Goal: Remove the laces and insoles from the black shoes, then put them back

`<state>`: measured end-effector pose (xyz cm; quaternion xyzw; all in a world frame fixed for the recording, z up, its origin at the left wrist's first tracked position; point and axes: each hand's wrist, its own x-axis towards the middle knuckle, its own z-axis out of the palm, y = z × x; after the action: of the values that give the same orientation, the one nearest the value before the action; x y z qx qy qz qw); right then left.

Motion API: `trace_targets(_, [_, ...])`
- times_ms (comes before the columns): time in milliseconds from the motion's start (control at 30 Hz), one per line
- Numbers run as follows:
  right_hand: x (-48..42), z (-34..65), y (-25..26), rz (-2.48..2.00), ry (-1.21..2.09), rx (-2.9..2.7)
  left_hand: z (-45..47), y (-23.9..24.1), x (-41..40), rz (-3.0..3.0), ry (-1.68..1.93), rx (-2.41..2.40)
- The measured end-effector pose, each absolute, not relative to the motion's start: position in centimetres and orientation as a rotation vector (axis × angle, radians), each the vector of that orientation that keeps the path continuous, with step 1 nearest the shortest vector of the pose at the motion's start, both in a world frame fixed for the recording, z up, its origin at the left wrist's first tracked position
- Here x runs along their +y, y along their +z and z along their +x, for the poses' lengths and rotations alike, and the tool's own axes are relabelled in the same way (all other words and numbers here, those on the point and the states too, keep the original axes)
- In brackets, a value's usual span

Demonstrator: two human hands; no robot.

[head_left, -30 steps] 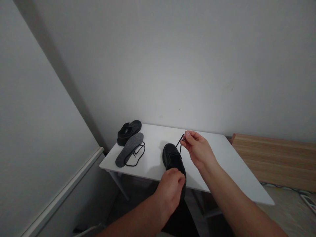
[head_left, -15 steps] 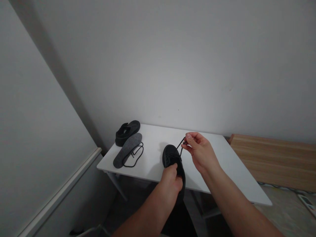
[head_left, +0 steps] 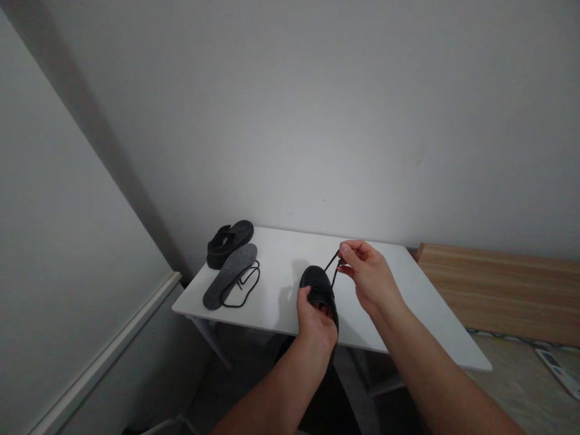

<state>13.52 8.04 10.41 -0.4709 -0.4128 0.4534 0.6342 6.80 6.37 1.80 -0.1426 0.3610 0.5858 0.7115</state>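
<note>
A black shoe (head_left: 316, 277) points toe-first away from me over the near edge of the white table. My left hand (head_left: 316, 320) grips it, thumb on the upper near the laces and fingers inside the opening. To the right of the toe, my right hand (head_left: 365, 266) pinches a black shoelace (head_left: 332, 261), which runs taut from the shoe's side up to the fingertips. At the table's left lie a second black shoe (head_left: 229, 241), a grey insole (head_left: 232, 275) and a loose black shoelace (head_left: 252, 292).
The white table (head_left: 385, 302) stands against a pale wall (head_left: 317, 121). A wood-grain board (head_left: 498, 290) lies beyond its right end. Farther right, a white device (head_left: 555, 368) rests on a pale surface. A ledge (head_left: 113, 350) runs along the left wall.
My left hand has shifted its hold: the thumb has moved forward and left on the shoe, and the fingers now reach into the opening. The right hand keeps its pinch on the lace.
</note>
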Motion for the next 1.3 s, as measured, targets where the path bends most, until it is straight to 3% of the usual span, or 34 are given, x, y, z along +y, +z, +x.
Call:
trace_targets(300, [8.3,13.0,10.8,-1.088,1.004,-1.043,7.2,1.1,8.0,-0.411,1.373,0.731])
trace_targets(567, [10.2,13.5,11.2,-1.144,1.035,-1.106,5.1,5.1,4.1,-0.15,1.107,0.927])
trace_targets(767, [10.8,13.4,10.9,-1.136,1.062,-1.008,2.2,4.8,4.2,0.838,1.314,1.2])
trace_targets(967, [10.5,12.6,10.5,-1.071,1.097,-0.962,2.0,2.9,10.0,2.08,0.757,1.254])
trace_targets(1300, [11.4,16.7,8.0,-1.035,1.074,-0.843,1.4,1.6,10.0,1.963,0.995,1.17])
